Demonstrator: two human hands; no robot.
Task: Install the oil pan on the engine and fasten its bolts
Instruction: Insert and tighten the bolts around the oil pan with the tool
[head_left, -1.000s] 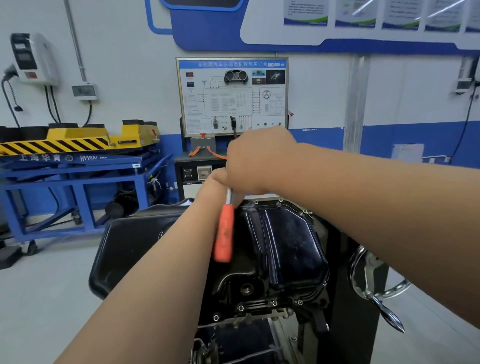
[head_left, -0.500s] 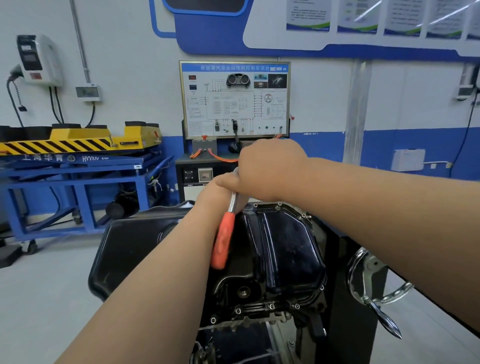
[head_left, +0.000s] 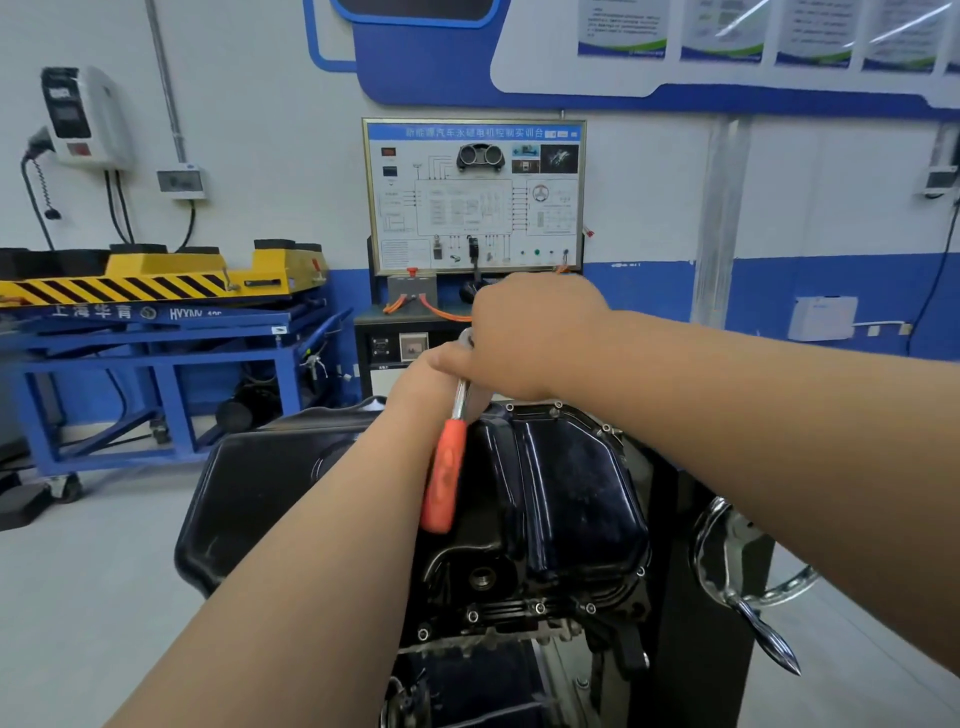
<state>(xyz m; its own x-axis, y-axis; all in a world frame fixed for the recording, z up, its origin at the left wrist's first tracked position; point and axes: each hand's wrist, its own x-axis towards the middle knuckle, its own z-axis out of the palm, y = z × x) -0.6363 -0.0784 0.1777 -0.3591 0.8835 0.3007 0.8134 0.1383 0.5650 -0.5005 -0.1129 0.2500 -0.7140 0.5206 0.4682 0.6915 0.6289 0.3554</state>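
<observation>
Stand (head_left: 156, 340) at nine o'clock reads "上海华育"; right hand (head_left: 535, 332) grips ratchet (head_left: 444, 473), handle swung toward seven; left hand (head_left: 422, 382) fingers hidden.

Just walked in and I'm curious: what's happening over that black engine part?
A person holds an orange-handled ratchet wrench at the far edge of the black oil pan. The right hand grips the wrench's head. The left hand is tucked beneath it, fingers hidden. Bolts sit along the pan's near edge.
</observation>
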